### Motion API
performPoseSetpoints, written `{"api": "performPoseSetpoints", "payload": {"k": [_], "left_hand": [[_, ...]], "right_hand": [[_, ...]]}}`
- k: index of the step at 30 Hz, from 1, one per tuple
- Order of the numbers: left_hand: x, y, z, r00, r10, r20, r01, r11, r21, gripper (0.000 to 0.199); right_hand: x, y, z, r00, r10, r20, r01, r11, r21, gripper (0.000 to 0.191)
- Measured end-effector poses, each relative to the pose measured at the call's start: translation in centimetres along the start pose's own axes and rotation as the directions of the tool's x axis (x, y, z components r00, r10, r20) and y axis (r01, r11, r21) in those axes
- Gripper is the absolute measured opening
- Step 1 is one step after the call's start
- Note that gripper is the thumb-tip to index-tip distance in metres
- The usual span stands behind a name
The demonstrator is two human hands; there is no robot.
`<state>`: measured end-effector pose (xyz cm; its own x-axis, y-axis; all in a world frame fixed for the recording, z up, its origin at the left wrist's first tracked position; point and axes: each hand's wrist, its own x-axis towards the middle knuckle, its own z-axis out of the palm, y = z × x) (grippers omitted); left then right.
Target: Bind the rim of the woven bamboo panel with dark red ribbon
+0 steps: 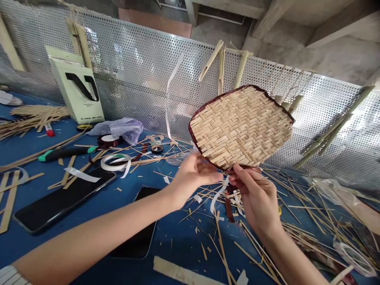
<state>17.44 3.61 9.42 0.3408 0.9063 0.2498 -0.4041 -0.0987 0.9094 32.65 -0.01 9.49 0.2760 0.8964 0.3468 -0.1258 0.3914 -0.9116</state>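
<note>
A fan-shaped woven bamboo panel point(242, 128) is held up in front of me, tilted. Dark red-brown binding runs along its top, left and part of its lower edge; the right side shows raw strip ends. My right hand point(257, 194) pinches the bottom edge, thumb on the near face and fingers behind. At the lower left edge is my left hand point(192, 176), its fingers curled partly behind the panel and its thumb stretched along below the rim. Beneath the hands, a dark red-brown strip point(229, 209) and a curled white tape strip point(218, 198) show.
Thin bamboo strips point(308, 209) litter the blue table. Two phones, one dark phone point(68, 198) at left and another phone point(136, 237) under my left forearm, lie there. Behind are a tape roll point(115, 162), a green-black handled tool point(68, 153), a pale green bag point(75, 85) and a perforated metal screen point(133, 75).
</note>
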Motion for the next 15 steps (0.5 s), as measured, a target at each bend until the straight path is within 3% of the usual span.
{"api": "performPoseSetpoints", "payload": {"k": [2, 4, 7, 10, 15], "left_hand": [[-0.5, -0.3, 0.6, 0.995, -0.075, 0.070, 0.076, 0.997, -0.015, 0.044], [-0.9, -0.3, 1.0, 0.999, -0.035, 0.015, 0.036, 0.999, -0.032, 0.033], [-1.1, -0.2, 1.1, 0.996, -0.005, -0.088, -0.002, 0.997, -0.076, 0.031], [-1.0, -0.3, 1.1, 0.978, -0.099, -0.185, 0.079, 0.990, -0.115, 0.034], [-1.1, -0.9, 1.1, 0.968, -0.202, -0.150, 0.173, 0.967, -0.186, 0.023]], "right_hand": [[-0.3, 0.2, 0.3, 1.000, 0.009, 0.015, -0.009, 1.000, 0.012, 0.010], [-0.6, 0.5, 0.6, 1.000, 0.012, 0.007, -0.012, 1.000, 0.008, 0.010], [-1.0, 1.0, 0.8, 0.999, -0.007, -0.036, 0.005, 0.999, -0.043, 0.011], [-1.2, 1.6, 0.7, 0.998, -0.035, -0.048, 0.031, 0.997, -0.073, 0.010], [-1.6, 1.9, 0.7, 0.992, -0.094, -0.084, 0.084, 0.990, -0.112, 0.012]]}}
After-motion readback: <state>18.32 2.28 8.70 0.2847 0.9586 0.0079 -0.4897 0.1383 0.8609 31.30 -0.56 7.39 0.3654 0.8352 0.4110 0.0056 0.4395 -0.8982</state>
